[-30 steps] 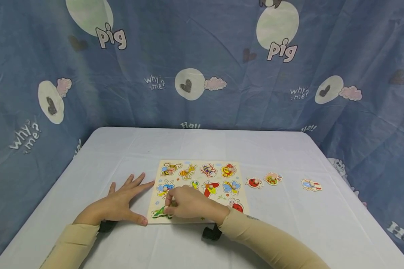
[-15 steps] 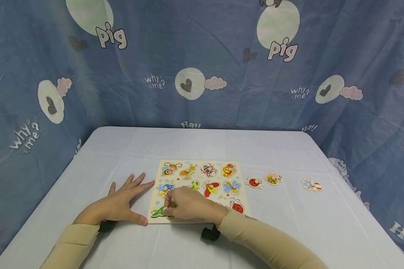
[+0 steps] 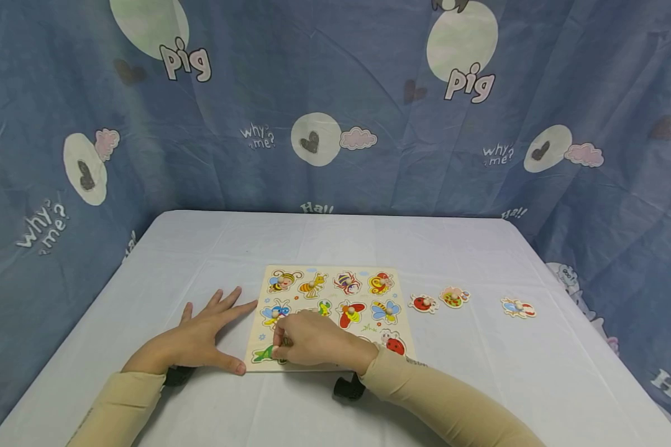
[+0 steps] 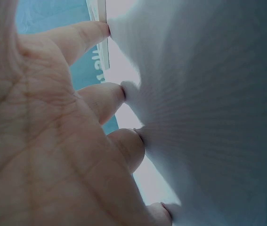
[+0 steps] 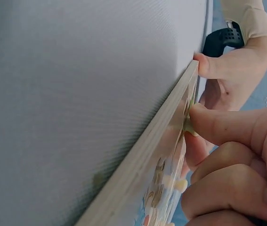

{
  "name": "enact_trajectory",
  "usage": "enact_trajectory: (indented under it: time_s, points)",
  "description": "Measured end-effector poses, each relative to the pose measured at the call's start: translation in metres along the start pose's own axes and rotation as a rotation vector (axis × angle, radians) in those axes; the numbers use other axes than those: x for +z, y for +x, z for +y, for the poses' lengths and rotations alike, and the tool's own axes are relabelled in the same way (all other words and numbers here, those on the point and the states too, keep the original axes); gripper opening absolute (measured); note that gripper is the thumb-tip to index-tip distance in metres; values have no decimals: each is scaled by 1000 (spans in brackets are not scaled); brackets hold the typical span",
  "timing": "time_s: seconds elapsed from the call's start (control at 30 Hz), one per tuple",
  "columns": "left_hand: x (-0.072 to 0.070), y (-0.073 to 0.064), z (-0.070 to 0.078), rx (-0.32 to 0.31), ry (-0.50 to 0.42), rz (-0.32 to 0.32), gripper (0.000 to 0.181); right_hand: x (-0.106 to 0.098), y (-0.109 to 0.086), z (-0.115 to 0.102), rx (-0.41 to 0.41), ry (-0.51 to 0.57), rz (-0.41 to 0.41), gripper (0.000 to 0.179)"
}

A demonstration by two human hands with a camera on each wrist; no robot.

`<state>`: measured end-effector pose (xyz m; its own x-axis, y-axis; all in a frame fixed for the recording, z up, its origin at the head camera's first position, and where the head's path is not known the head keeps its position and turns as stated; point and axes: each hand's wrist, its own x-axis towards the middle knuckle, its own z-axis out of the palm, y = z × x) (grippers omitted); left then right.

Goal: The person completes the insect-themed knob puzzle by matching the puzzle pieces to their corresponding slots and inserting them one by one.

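Note:
A wooden peg puzzle board with bright insect pieces lies flat on the white table. My right hand reaches over its lower left corner, thumb and forefinger pinching a green insect puzzle piece. Most of that piece is hidden beneath the fingers; in the right wrist view the fingertips meet right at the board's face. My left hand rests on the table with fingers spread, its thumb and forefinger tips at the board's left edge. The left wrist view shows those fingers straight, pressing on the cloth.
Right of the board lie a red ladybird piece, a round patterned bug piece and, farther off, a blue-winged insect piece. A blue printed curtain hangs behind the table.
The green piece under my right hand has shifted slightly left and now sits flatter in the board's corner. My left hand has stayed in place.

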<state>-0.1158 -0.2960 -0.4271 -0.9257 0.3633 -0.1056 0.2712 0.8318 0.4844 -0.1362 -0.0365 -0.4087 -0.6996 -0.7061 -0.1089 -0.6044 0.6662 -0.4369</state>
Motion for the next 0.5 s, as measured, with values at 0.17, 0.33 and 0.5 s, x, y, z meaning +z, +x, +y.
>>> enact_trajectory:
  time_s: [0.17, 0.33, 0.5]
  points:
    - [0, 0, 1, 1, 3, 1, 123, 0, 0, 0, 1, -1, 9, 14]
    - [0, 0, 1, -1, -2, -1, 123, 1, 0, 1, 1, 1, 11, 14]
    - [0, -1, 2, 3, -4, 1, 123, 2, 0, 2, 8, 17, 10, 15]
